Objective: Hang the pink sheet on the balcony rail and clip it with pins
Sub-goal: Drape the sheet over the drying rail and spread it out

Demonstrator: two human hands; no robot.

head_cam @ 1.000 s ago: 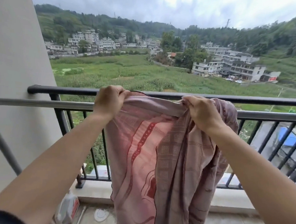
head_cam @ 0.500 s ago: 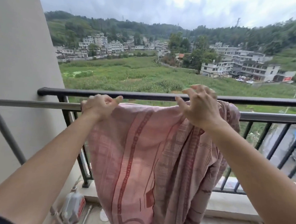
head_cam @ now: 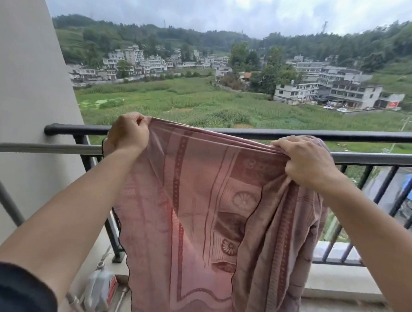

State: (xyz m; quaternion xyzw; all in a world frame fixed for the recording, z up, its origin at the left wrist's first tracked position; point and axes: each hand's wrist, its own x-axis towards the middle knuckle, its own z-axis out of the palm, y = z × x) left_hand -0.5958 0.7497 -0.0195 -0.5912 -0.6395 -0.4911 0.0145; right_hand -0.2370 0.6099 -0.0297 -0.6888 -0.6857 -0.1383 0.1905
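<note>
Head view.

Pink sheet (head_cam: 197, 203): thin patterned cloth with darker red bands and a scalloped dark hem. Its top edge is stretched between both hands in front of the balcony rail (head_cam: 346, 135); the body hangs down toward the floor. The left part hangs flat and spread, the right part is bunched in folds. At the right end, cloth lies bundled over the grey inner bar (head_cam: 381, 158), behind the right hand.

Left hand (head_cam: 128, 133): fingers curled shut, pinching the upper left corner of the sheet, held level with the black top rail. A dark sleeve (head_cam: 11, 288) shows at the lower left.

Right hand (head_cam: 306, 159): fingers closed down on a gathered fold of the sheet's top edge, at the height of the grey inner bar.

Balcony rail: black top tube with vertical black bars below; the grey bar runs just inside it, braced by a slanted grey strut (head_cam: 0, 186) at the left wall (head_cam: 24, 72).

Floor, lower left: a translucent plastic jug (head_cam: 99, 286) with a red label, beside the wall.

Beyond the rail: green fields, white buildings, wooded hills, cloudy sky.
</note>
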